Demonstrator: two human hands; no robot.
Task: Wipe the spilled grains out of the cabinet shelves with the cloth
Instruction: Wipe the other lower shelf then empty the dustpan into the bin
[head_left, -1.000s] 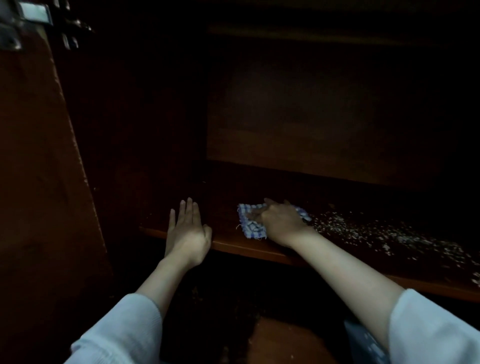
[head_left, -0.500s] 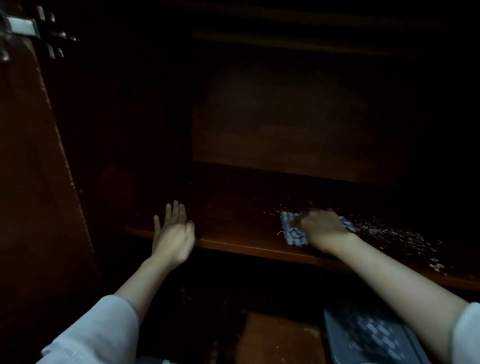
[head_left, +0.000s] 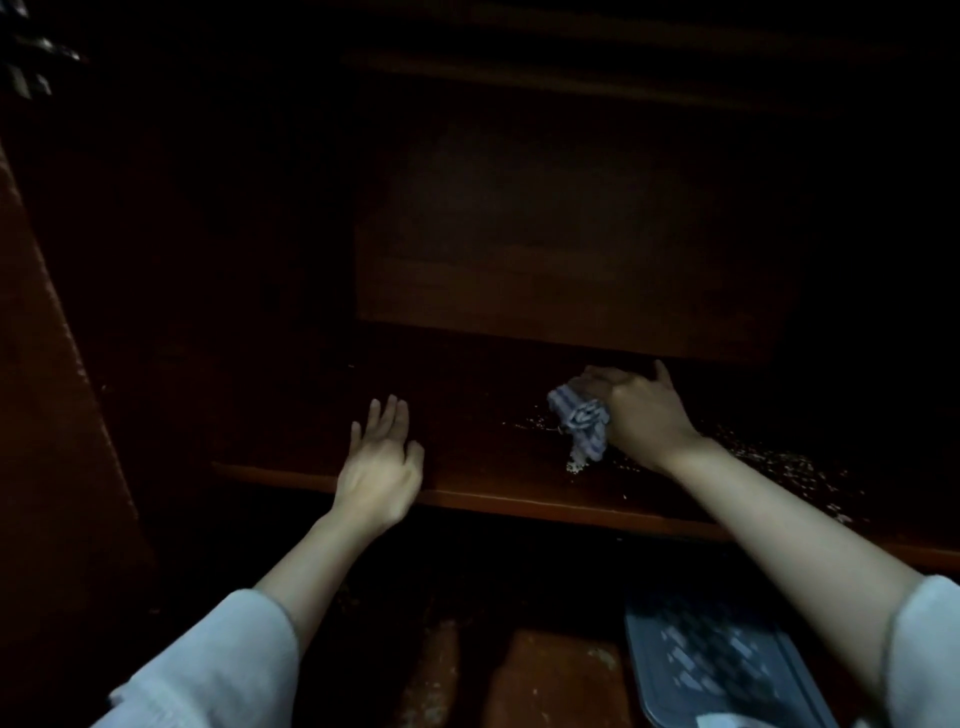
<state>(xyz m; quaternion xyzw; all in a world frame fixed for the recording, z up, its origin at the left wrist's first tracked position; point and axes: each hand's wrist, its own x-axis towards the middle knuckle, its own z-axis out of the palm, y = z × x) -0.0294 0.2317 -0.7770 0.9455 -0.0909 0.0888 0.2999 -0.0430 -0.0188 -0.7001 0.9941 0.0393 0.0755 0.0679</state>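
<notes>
- Head view: the right hand (head_left: 641, 410) has its fingers curled round the bunched checked cloth (head_left: 582, 423), deep on the shelf (head_left: 467, 496), close to its back panel. A loose tail of the cloth hangs down to the shelf board.
- The left hand (head_left: 382, 467) lies flat with its fingers straight and close together. It rests on the left part of the shelf at its front edge and holds nothing.
- The spilled grains (head_left: 779, 462) lie in a scattered band on the right part of the shelf, running toward its front edge. A small clump sits on the shelf under the cloth's tail.
- Bunched like this, the cloth probably meets the shelf with only a small patch. A stroke could ride over grains and leave streaks.
- A grey tray (head_left: 727, 670) sits below the right part of the shelf. A sweep that leaves the front edge to the left of it would likely drop grains onto the dark floor below the shelf.
- The right forearm crosses above the grain band on the shelf. If it drops lower, it could drag or flick grains sideways along the shelf.
- The back corners of the shelf are very dark, so I cannot tell whether grains lie there. They may easily be missed.
</notes>
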